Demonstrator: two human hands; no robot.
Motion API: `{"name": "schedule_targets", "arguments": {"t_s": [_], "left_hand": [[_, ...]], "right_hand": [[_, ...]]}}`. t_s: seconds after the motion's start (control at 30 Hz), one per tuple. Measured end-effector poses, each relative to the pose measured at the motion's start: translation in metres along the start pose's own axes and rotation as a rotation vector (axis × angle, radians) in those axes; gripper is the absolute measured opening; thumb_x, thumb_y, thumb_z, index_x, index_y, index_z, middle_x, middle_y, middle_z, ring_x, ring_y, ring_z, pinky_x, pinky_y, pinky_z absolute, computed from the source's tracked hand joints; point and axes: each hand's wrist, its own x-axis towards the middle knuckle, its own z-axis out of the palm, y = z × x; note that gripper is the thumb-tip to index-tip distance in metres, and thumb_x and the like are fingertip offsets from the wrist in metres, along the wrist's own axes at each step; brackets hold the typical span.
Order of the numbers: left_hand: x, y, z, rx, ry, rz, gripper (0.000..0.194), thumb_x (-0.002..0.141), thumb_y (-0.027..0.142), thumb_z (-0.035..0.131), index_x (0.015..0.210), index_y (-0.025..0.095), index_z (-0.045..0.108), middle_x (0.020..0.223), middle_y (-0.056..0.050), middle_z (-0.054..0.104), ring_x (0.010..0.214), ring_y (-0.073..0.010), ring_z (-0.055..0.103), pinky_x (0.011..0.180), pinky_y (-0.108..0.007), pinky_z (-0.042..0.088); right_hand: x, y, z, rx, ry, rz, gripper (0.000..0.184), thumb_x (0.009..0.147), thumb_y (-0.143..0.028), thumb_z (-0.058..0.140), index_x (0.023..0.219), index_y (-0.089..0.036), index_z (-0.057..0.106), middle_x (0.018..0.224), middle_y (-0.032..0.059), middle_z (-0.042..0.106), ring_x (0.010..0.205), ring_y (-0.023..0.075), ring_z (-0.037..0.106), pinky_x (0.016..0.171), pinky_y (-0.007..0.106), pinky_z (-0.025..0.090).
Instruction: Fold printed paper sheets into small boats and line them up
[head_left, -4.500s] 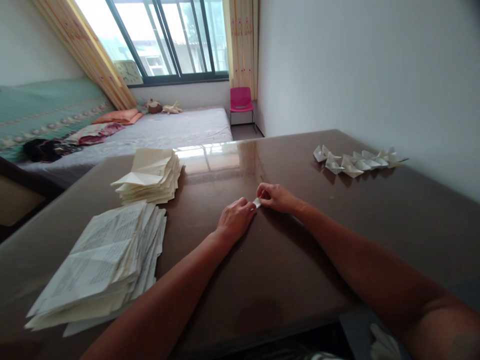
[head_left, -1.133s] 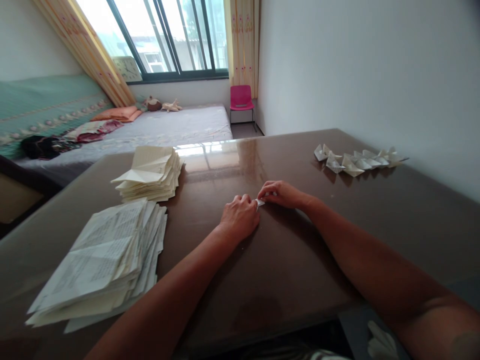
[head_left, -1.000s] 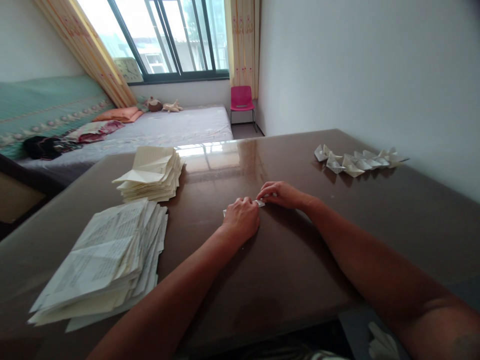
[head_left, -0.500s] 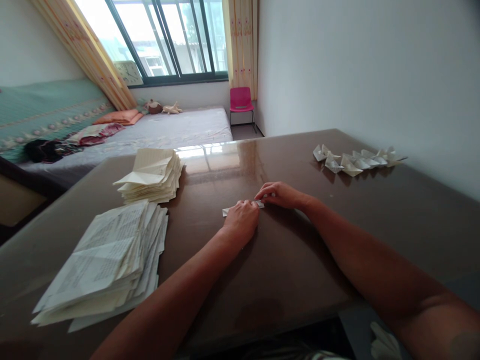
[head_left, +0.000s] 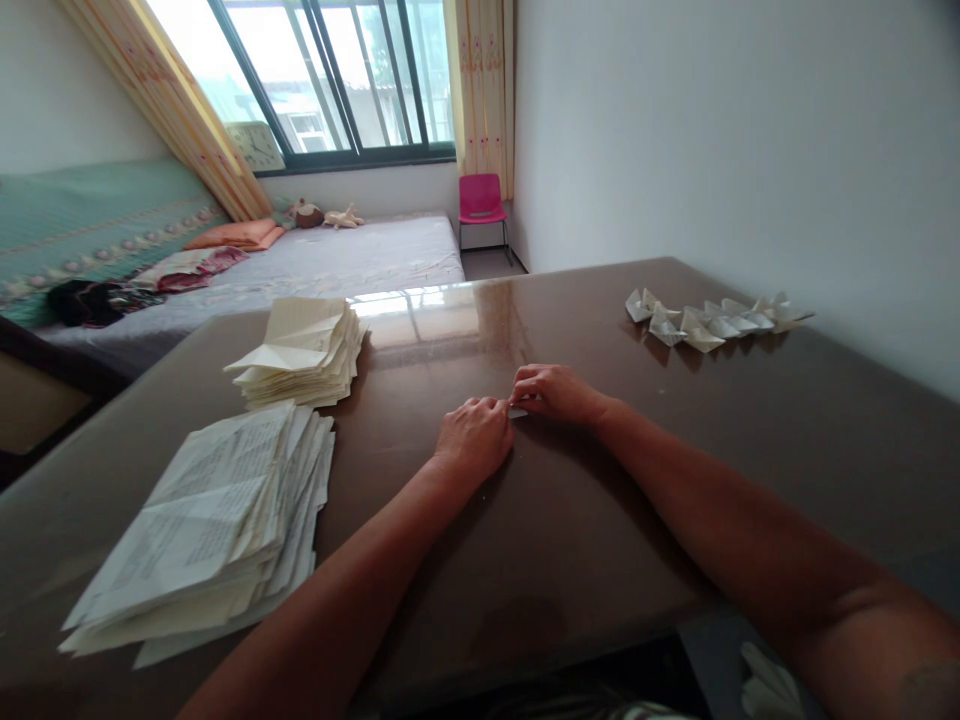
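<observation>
Between my hands, at the middle of the brown table [head_left: 570,540], is a small folded piece of paper [head_left: 517,411], mostly hidden by fingers. My left hand [head_left: 476,435] is closed on its left part, knuckles up. From the right, my right hand [head_left: 555,392] pinches its other end, fingertips almost meeting the left ones. Several folded paper boats [head_left: 701,328] stand in a cluster at the far right. On the left lie a stack of printed sheets [head_left: 202,510] and, behind it, a stack of cream folded paper [head_left: 300,345].
Past the table's far edge is a bed [head_left: 382,245] with pillows and soft toys. A pink chair [head_left: 482,200] stands beneath the curtain, and a white wall [head_left: 712,140] runs along the right side. Something pale [head_left: 769,680] lies below the near edge.
The paper's left end showed past my left hand half a second ago; now it is covered. My left hand has shifted slightly left, and my right fingers have curled closer over the paper.
</observation>
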Motion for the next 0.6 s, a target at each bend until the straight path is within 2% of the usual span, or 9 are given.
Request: {"name": "schedule_targets", "arguments": {"t_s": [0.1, 0.2, 0.33, 0.43, 0.53, 0.6], "left_hand": [[0.000, 0.001, 0.002, -0.028, 0.051, -0.012, 0.027, 0.092, 0.039, 0.042, 0.108, 0.024, 0.058, 0.106, -0.005, 0.065, 0.102, -0.0220, 0.057, 0.075, -0.030, 0.048], [0.003, 0.000, 0.004, -0.048, 0.076, -0.032, 0.027, 0.092, 0.043, 0.040, 0.103, 0.025, 0.058, 0.104, -0.004, 0.064, 0.102, -0.0217, 0.056, 0.071, -0.029, 0.046], [0.011, -0.001, 0.007, -0.065, 0.102, -0.050, 0.024, 0.093, 0.039, 0.039, 0.097, 0.027, 0.059, 0.098, -0.002, 0.064, 0.094, -0.0199, 0.057, 0.067, -0.028, 0.044], [0.013, -0.001, 0.011, -0.066, 0.134, -0.045, 0.022, 0.093, 0.035, 0.040, 0.092, 0.027, 0.060, 0.095, -0.001, 0.065, 0.092, -0.0195, 0.058, 0.065, -0.028, 0.043], [0.013, 0.000, 0.011, -0.082, 0.138, -0.052, 0.021, 0.092, 0.035, 0.041, 0.089, 0.027, 0.060, 0.094, 0.000, 0.066, 0.093, -0.0194, 0.058, 0.065, -0.027, 0.042], [0.013, -0.001, 0.009, -0.101, 0.125, -0.073, 0.022, 0.092, 0.036, 0.041, 0.090, 0.027, 0.061, 0.094, 0.000, 0.066, 0.092, -0.0192, 0.058, 0.067, -0.028, 0.042]], "right_hand": [[0.001, -0.006, 0.002, -0.073, 0.016, 0.022, 0.023, 0.088, -0.037, 0.056, 0.082, -0.021, 0.071, 0.089, 0.0026, 0.065, 0.073, 0.0127, 0.058, 0.062, 0.023, 0.033], [0.001, -0.008, 0.003, -0.089, 0.026, 0.044, 0.021, 0.086, -0.036, 0.057, 0.079, -0.021, 0.069, 0.087, 0.0024, 0.065, 0.069, 0.0125, 0.057, 0.059, 0.023, 0.031], [0.001, 0.000, -0.001, 0.060, -0.020, 0.056, 0.013, 0.084, -0.029, 0.060, 0.086, -0.021, 0.071, 0.088, 0.0020, 0.067, 0.071, 0.0131, 0.058, 0.064, 0.023, 0.036], [-0.002, 0.011, -0.009, 0.227, -0.103, 0.096, 0.021, 0.080, -0.018, 0.059, 0.098, -0.021, 0.069, 0.089, 0.0009, 0.068, 0.072, 0.0122, 0.059, 0.067, 0.022, 0.039], [-0.005, 0.017, -0.016, 0.222, -0.121, 0.132, 0.026, 0.074, -0.012, 0.061, 0.097, -0.020, 0.067, 0.088, 0.0003, 0.066, 0.068, 0.0110, 0.057, 0.064, 0.021, 0.039], [-0.006, 0.017, -0.018, 0.193, -0.126, 0.092, 0.025, 0.072, -0.011, 0.062, 0.095, -0.021, 0.067, 0.085, -0.0004, 0.063, 0.068, 0.0107, 0.055, 0.063, 0.020, 0.038]]}}
